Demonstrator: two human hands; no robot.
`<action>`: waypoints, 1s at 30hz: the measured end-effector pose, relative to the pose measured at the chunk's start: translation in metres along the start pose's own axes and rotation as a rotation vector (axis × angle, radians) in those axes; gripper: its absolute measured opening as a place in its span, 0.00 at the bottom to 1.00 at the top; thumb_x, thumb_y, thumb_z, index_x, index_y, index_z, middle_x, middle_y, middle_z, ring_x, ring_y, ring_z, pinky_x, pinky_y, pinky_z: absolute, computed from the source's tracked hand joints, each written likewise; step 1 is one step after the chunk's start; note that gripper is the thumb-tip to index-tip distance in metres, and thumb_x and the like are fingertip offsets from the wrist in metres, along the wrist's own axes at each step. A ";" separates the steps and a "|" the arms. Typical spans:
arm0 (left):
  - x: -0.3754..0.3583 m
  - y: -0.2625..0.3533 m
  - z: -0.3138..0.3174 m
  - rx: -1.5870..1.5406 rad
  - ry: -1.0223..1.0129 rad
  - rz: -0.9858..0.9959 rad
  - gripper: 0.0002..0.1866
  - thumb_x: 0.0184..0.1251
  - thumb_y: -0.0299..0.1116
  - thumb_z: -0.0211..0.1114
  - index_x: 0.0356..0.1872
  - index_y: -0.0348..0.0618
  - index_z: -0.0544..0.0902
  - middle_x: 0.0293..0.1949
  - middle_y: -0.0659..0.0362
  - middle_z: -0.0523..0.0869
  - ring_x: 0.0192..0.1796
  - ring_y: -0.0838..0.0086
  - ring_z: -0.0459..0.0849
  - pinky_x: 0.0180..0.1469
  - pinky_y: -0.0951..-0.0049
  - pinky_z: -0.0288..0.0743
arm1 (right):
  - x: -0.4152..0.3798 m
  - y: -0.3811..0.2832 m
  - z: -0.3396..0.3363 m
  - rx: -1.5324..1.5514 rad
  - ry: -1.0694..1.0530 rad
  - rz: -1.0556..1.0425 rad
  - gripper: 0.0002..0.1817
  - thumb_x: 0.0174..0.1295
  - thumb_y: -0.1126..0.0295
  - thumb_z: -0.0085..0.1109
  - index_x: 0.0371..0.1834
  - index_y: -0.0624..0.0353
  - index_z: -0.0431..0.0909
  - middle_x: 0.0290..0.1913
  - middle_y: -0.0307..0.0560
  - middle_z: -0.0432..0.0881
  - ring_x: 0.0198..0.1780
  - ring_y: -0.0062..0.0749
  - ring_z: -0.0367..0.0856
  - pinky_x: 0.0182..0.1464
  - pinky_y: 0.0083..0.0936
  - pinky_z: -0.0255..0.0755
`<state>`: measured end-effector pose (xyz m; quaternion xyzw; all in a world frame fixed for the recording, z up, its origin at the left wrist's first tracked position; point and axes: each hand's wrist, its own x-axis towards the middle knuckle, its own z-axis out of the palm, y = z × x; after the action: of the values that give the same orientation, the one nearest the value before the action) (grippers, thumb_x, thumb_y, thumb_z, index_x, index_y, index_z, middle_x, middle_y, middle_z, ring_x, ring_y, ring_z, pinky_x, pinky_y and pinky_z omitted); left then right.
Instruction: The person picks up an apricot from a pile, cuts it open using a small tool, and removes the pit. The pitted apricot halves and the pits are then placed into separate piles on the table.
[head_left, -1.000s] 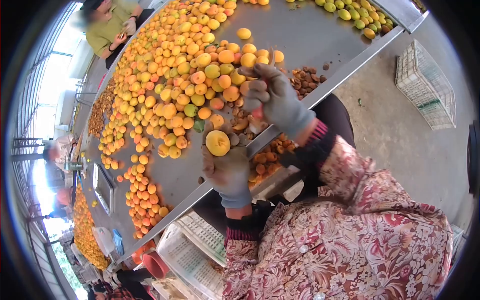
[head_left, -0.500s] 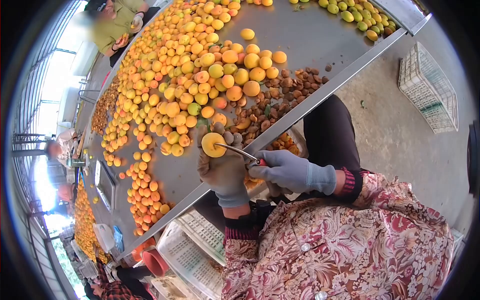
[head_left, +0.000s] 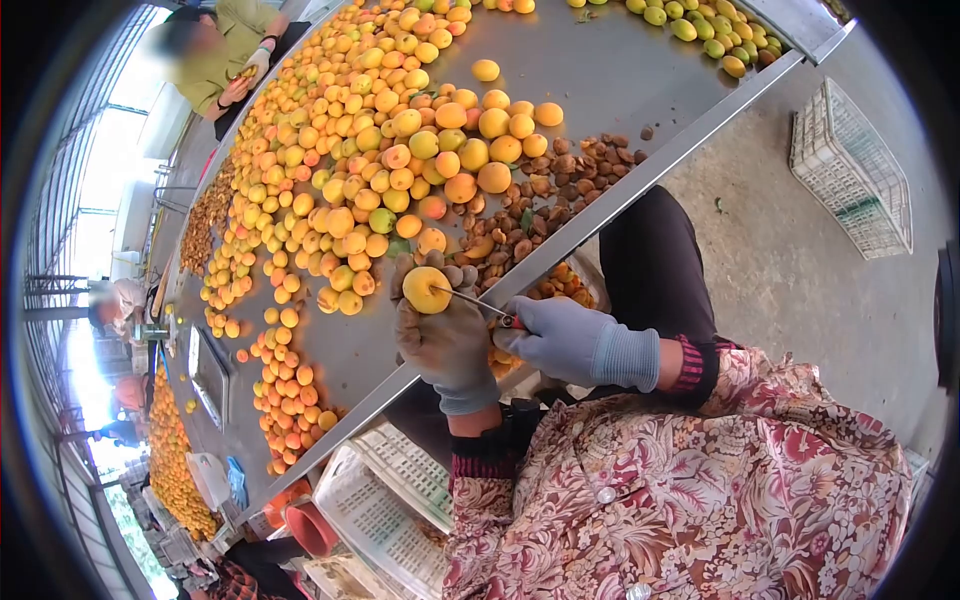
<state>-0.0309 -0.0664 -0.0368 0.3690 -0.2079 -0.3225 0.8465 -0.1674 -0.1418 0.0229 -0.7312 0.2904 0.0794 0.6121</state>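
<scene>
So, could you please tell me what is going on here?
A gloved person is working on fruit at a metal table. The left hand holds one yellow-orange fruit, while the right hand grips a red-handled tool whose thin metal shaft meets that fruit. A heap of similar fruit covers much of the table, with brown pit-like pieces near the edge.

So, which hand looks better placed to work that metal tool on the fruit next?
Probably the right hand: it grips the red-handled metal tool, whose tip points leftward and meets the fruit. The left hand is busy holding that fruit.
</scene>
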 end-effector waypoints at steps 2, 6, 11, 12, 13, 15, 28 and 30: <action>-0.001 -0.007 0.000 0.120 0.018 0.046 0.23 0.69 0.40 0.45 0.62 0.41 0.66 0.54 0.51 0.78 0.48 0.69 0.79 0.52 0.63 0.73 | 0.002 0.001 0.001 -0.014 -0.002 0.042 0.20 0.65 0.54 0.47 0.41 0.64 0.69 0.35 0.56 0.80 0.37 0.45 0.83 0.42 0.35 0.75; -0.002 -0.015 0.001 -0.237 0.027 -0.093 0.23 0.72 0.43 0.43 0.62 0.42 0.65 0.53 0.52 0.78 0.47 0.67 0.79 0.54 0.59 0.72 | 0.006 0.001 0.000 -0.130 0.065 0.010 0.21 0.66 0.53 0.45 0.41 0.64 0.69 0.35 0.55 0.80 0.40 0.43 0.82 0.45 0.35 0.74; -0.004 -0.013 0.014 -0.199 0.060 -0.160 0.24 0.73 0.47 0.41 0.62 0.43 0.65 0.54 0.51 0.77 0.49 0.64 0.79 0.55 0.56 0.71 | 0.005 -0.007 -0.005 -0.042 -0.004 0.111 0.21 0.67 0.53 0.43 0.42 0.64 0.69 0.35 0.54 0.80 0.42 0.46 0.81 0.47 0.37 0.73; -0.005 -0.013 0.015 -0.182 0.021 -0.181 0.26 0.73 0.49 0.40 0.62 0.42 0.65 0.54 0.50 0.77 0.49 0.62 0.79 0.55 0.56 0.71 | 0.004 -0.008 -0.006 -0.041 -0.003 0.105 0.21 0.67 0.53 0.44 0.42 0.64 0.69 0.35 0.54 0.80 0.42 0.47 0.81 0.48 0.37 0.72; -0.006 -0.013 0.016 -0.166 -0.017 -0.201 0.27 0.74 0.51 0.38 0.62 0.41 0.64 0.54 0.48 0.77 0.50 0.61 0.79 0.55 0.56 0.71 | 0.003 -0.008 -0.006 -0.040 -0.002 0.099 0.20 0.66 0.54 0.44 0.42 0.64 0.69 0.35 0.54 0.80 0.42 0.48 0.81 0.48 0.38 0.72; -0.008 -0.012 0.020 -0.081 -0.007 -0.230 0.29 0.73 0.52 0.38 0.62 0.40 0.64 0.52 0.46 0.77 0.50 0.60 0.79 0.56 0.57 0.71 | 0.006 -0.002 -0.003 -0.072 0.028 0.067 0.20 0.66 0.54 0.45 0.42 0.64 0.69 0.35 0.55 0.80 0.42 0.48 0.81 0.48 0.38 0.72; -0.014 0.002 0.017 -0.130 -0.063 -0.362 0.23 0.70 0.29 0.51 0.64 0.36 0.59 0.48 0.47 0.79 0.46 0.62 0.80 0.55 0.65 0.74 | 0.010 0.018 0.002 -0.118 0.161 -0.056 0.17 0.65 0.60 0.50 0.42 0.64 0.66 0.29 0.53 0.79 0.31 0.40 0.83 0.35 0.34 0.74; -0.017 0.007 0.022 -0.115 -0.056 -0.306 0.23 0.70 0.29 0.51 0.63 0.36 0.60 0.48 0.48 0.79 0.46 0.62 0.80 0.55 0.63 0.74 | 0.007 0.011 -0.003 -0.095 0.126 -0.029 0.17 0.65 0.60 0.51 0.42 0.64 0.65 0.28 0.53 0.79 0.30 0.39 0.83 0.34 0.33 0.75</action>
<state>-0.0528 -0.0614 -0.0193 0.3380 -0.1541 -0.4693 0.8011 -0.1685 -0.1473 0.0108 -0.7670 0.3138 0.0382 0.5583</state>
